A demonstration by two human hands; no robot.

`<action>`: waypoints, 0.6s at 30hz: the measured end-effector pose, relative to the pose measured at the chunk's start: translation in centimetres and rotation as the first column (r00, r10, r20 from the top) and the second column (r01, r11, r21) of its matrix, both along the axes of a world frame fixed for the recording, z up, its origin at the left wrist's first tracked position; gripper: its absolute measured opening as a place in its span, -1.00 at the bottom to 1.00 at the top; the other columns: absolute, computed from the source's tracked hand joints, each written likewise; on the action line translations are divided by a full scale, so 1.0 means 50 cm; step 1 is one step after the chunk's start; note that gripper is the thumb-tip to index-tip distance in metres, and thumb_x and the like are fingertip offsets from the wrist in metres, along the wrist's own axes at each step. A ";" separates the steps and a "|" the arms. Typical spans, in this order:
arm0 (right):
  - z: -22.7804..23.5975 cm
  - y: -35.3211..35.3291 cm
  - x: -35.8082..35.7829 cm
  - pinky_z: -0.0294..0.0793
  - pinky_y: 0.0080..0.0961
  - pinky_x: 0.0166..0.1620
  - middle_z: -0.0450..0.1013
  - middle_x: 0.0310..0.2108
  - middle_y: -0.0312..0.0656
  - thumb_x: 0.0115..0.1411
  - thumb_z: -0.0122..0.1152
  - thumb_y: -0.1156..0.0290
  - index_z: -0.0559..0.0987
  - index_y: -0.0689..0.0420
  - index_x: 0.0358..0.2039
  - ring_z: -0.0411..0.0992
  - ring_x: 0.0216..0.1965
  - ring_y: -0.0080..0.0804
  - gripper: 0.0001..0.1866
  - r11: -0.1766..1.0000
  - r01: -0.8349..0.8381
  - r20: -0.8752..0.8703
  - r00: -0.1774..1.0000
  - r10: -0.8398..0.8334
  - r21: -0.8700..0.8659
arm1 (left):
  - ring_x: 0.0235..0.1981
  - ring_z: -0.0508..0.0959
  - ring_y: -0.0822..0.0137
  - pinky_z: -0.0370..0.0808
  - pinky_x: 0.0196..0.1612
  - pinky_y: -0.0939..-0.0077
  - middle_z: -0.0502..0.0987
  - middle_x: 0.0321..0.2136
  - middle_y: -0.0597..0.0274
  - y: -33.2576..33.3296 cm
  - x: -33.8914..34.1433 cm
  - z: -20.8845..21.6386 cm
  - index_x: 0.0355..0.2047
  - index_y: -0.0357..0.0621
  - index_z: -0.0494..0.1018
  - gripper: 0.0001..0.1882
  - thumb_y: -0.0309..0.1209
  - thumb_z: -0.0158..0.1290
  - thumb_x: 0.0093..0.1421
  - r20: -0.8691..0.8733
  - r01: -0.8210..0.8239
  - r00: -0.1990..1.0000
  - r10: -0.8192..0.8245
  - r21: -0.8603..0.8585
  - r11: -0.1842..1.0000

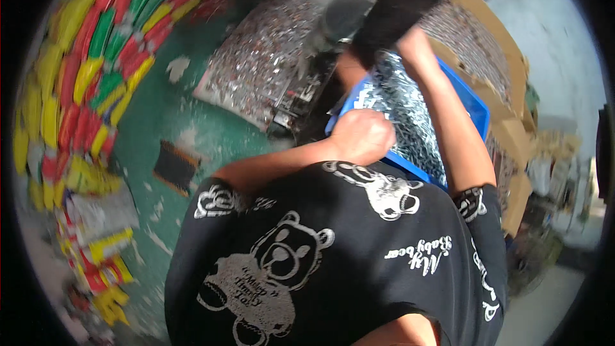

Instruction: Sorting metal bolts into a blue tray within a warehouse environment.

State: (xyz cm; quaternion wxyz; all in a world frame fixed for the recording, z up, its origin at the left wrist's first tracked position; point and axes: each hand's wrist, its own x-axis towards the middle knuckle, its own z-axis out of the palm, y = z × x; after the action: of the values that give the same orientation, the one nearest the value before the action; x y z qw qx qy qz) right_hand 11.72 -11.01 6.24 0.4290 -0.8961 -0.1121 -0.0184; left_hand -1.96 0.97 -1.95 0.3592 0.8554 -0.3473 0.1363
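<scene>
A blue plastic bin point(471, 99) stands in front of my body, filled with many small shiny metal pieces point(410, 122). My left hand point(365, 134) is curled into a fist over the bin's near left side. Its fingertips are turned away, so whatever they hold is hidden. My right arm stretches across the bin's right part. At its far end, my right hand point(414, 46) meets a dark machine part point(397, 16), which covers the fingers. Whether that hand is touching the dark part cannot be made out.
Left of the bin lies a broad heap of small metal pieces point(256, 51). Cardboard boxes point(493, 45) with more pieces stand on the right. Red, green and yellow packages point(83, 83) are piled far left. A dark flat piece point(176, 168) lies on the green floor point(211, 134).
</scene>
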 end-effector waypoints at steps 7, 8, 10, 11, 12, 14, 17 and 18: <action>-0.047 -0.237 -0.155 0.55 -0.45 -0.04 0.50 -0.11 -0.01 0.38 -0.09 0.44 0.42 0.38 0.06 0.55 -0.15 -0.32 -0.66 0.852 0.143 -0.231 0.973 -0.027 0.503 | -0.48 0.54 -0.03 0.48 -0.38 0.09 0.52 -0.58 0.03 -0.018 -0.007 0.037 -0.63 -0.15 0.51 -0.76 -0.31 0.01 0.10 -0.143 -0.072 0.985 0.095 0.155 0.985; -0.060 -0.295 -0.199 0.58 -0.48 -0.12 0.50 -0.14 -0.03 0.38 -0.09 0.43 0.43 0.38 0.04 0.55 -0.22 -0.35 -0.67 0.847 0.211 -0.236 0.966 -0.104 0.489 | -0.48 0.54 -0.05 0.48 -0.37 0.07 0.52 -0.56 0.01 -0.026 -0.004 0.030 -0.61 -0.16 0.52 -0.75 -0.30 0.02 0.11 -0.139 -0.081 0.985 0.103 0.157 0.984; -0.074 -0.397 -0.295 0.59 -0.51 -0.21 0.52 -0.20 -0.06 0.36 -0.08 0.44 0.44 0.37 0.03 0.54 -0.31 -0.42 -0.67 0.829 0.361 -0.232 0.930 -0.286 0.427 | -0.49 0.55 -0.06 0.48 -0.37 0.08 0.55 -0.54 0.00 -0.036 0.000 0.022 -0.58 -0.15 0.54 -0.76 -0.27 0.05 0.10 -0.109 -0.103 0.986 0.124 0.179 0.978; -0.076 -0.439 -0.335 0.59 -0.52 -0.25 0.53 -0.24 -0.08 0.35 -0.07 0.45 0.45 0.37 0.02 0.53 -0.34 -0.45 -0.68 0.829 0.395 -0.193 0.918 -0.346 0.396 | -0.49 0.54 -0.07 0.47 -0.38 0.09 0.55 -0.54 -0.01 -0.029 -0.009 0.029 -0.55 -0.14 0.56 -0.76 -0.26 0.06 0.11 -0.101 -0.159 0.978 0.182 0.207 0.965; -0.092 -0.492 -0.390 0.58 -0.54 -0.29 0.54 -0.28 -0.10 0.34 -0.06 0.45 0.45 0.36 0.02 0.52 -0.38 -0.48 -0.68 0.805 0.478 -0.166 0.878 -0.449 0.352 | -0.49 0.54 -0.08 0.47 -0.39 0.10 0.55 -0.54 -0.01 -0.036 -0.004 0.018 -0.52 -0.13 0.57 -0.77 -0.26 0.07 0.12 -0.105 -0.162 0.976 0.191 0.233 0.959; -0.097 -0.561 -0.490 0.56 -0.57 -0.32 0.55 -0.33 -0.16 0.33 -0.06 0.46 0.50 0.31 -0.01 0.52 -0.40 -0.53 -0.70 0.644 0.672 -0.171 0.728 -0.663 0.366 | -0.48 0.54 -0.08 0.45 -0.41 0.12 0.54 -0.53 -0.01 -0.035 -0.019 0.016 -0.48 -0.13 0.59 -0.79 -0.27 0.09 0.13 -0.060 -0.255 0.958 0.279 0.263 0.931; -0.216 -0.683 -0.654 0.57 -0.43 -0.28 0.56 -0.32 -0.06 0.29 -0.01 0.43 0.51 0.22 0.00 0.55 -0.35 -0.31 -0.69 0.453 0.822 -0.150 0.525 -0.838 0.345 | -0.47 0.54 -0.07 0.44 -0.41 0.15 0.55 -0.50 0.00 -0.045 -0.011 0.001 -0.43 -0.15 0.59 -0.77 -0.25 0.08 0.17 0.058 -0.262 0.965 0.256 0.284 0.922; -0.242 -0.697 -0.704 0.55 -0.33 -0.22 0.55 -0.31 0.02 0.24 0.03 0.43 0.52 0.18 -0.01 0.55 -0.31 -0.15 -0.69 0.438 0.899 0.056 0.436 -0.898 0.015 | -0.46 0.54 -0.06 0.44 -0.41 0.17 0.56 -0.49 0.01 -0.043 -0.011 0.001 -0.42 -0.16 0.59 -0.76 -0.24 0.07 0.19 0.067 -0.256 0.967 0.248 0.300 0.919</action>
State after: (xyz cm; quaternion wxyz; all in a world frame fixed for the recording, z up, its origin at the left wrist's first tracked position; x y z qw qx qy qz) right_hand -23.48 -45.86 -5.83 0.3429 -0.8220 0.3681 -0.2670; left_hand -2.50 -1.16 -1.91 0.1968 0.9363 -0.2563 0.1378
